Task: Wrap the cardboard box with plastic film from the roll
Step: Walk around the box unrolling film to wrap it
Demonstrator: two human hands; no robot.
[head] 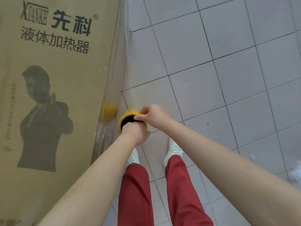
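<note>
Though blurred, roll (120, 122) (yellow) around grip (133, 133).

A floor of pale grey square tiles (228, 75) with dark grout lines spread beyond and to the right of the right hand (156, 116) (one small dark speck (207, 124) lay just right of it); the light was soft and even.

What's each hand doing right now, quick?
Left hand: grips the film roll, fingers hidden inside its yellow core.
Right hand: pinches the film roll's top rim.
</note>
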